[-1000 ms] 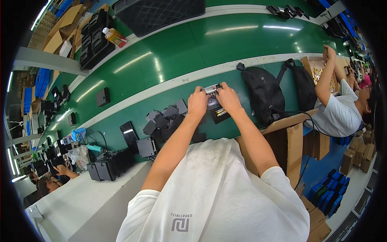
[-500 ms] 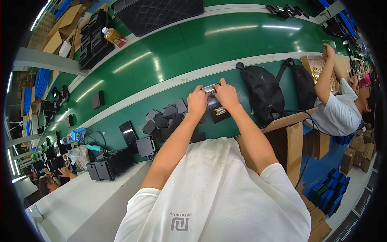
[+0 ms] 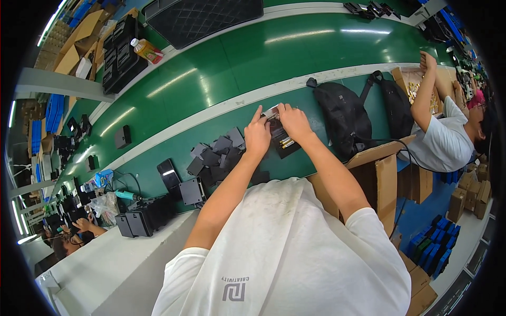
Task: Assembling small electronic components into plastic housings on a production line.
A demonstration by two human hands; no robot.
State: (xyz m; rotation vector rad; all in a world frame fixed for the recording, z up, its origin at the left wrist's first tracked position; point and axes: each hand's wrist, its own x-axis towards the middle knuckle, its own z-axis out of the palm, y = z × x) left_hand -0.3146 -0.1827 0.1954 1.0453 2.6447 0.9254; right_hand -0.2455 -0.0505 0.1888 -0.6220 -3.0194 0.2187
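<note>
Over the green bench, my right hand (image 3: 296, 123) is closed around one end of a small shiny silver piece (image 3: 272, 112) whose exact kind I cannot make out. At its other end is my left hand (image 3: 258, 138), with the index finger raised and the other fingers curled against the piece. Just below them lies a flat black case (image 3: 289, 150) with a few gold-and-black batteries (image 3: 286, 142) in it. A loose pile of dark square plates (image 3: 212, 158) is to the left of my left forearm.
Black bags (image 3: 343, 116) lie right of my hands, beside an open cardboard box (image 3: 387, 179). A co-worker's arm (image 3: 425, 100) reaches near a box of gold batteries (image 3: 415, 93). At left are a black device (image 3: 191, 191), black cases (image 3: 138, 222) and a teal electric screwdriver (image 3: 126, 195).
The silver piece has tilted, its right end higher. My left index finger has lifted and straightened, while my right hand has shifted slightly left over the piece.
</note>
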